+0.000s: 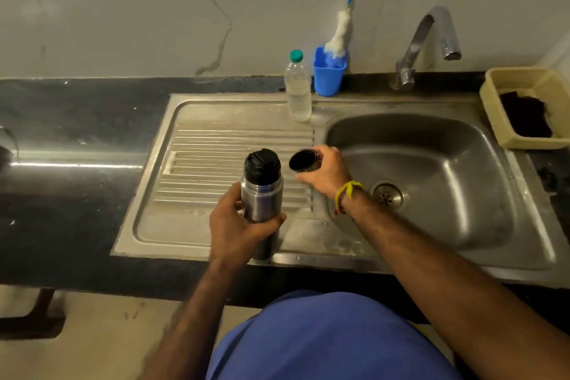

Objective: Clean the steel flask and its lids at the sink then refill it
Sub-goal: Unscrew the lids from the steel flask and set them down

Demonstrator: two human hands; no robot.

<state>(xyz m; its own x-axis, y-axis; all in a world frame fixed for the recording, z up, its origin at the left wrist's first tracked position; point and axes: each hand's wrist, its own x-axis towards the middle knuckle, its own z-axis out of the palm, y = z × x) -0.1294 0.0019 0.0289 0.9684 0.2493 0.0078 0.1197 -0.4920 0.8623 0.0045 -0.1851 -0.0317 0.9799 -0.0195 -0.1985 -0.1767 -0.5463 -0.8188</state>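
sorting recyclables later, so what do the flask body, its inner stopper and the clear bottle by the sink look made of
Flask body: brushed steel, by its grey metallic sheen and soft reflections.
Inner stopper: black moulded plastic, matte with ridged detail, probably.
Clear bottle: thin transparent plastic with a green cap; likely, since it is see-through with ribbed walls.

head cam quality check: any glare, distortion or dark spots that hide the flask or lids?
Head view: dim, warm light; wide-angle bending bows the counter edge. Glare streak on the dark counter at left and sheen in the sink bowl. The steel flask in the left hand is readable; the outer lid in the right hand shows only a dark interior.
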